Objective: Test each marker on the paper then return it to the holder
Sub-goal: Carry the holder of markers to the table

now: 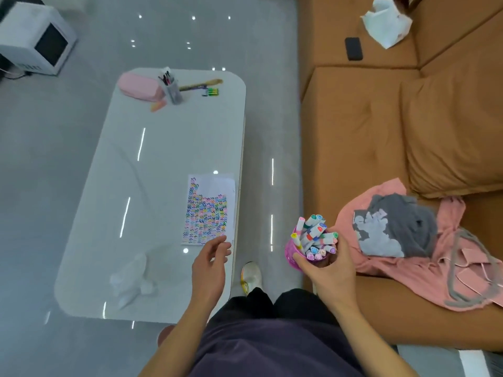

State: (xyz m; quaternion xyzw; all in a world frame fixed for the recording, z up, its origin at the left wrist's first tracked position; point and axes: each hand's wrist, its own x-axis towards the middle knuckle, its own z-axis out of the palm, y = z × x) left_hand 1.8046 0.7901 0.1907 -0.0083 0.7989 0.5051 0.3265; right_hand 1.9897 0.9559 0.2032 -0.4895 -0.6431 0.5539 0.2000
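A sheet of paper [211, 210] covered with rows of coloured squiggles lies near the right edge of the white table [152, 164]. My right hand [325, 270] grips a pink mesh holder [292, 254] packed with several white markers [315, 236], held in the air between the table and the sofa. My left hand [211, 263] hovers over the table's near right part, just below the paper, fingers loosely apart and holding nothing.
At the table's far end sit a pink pencil case [138, 87], a pen cup [172, 89], a wooden brush [202, 84] and green batteries [211, 91]. Crumpled tissue [133, 278] lies near the front. An orange sofa [367, 126] with pink and grey clothes [402, 238] stands to the right.
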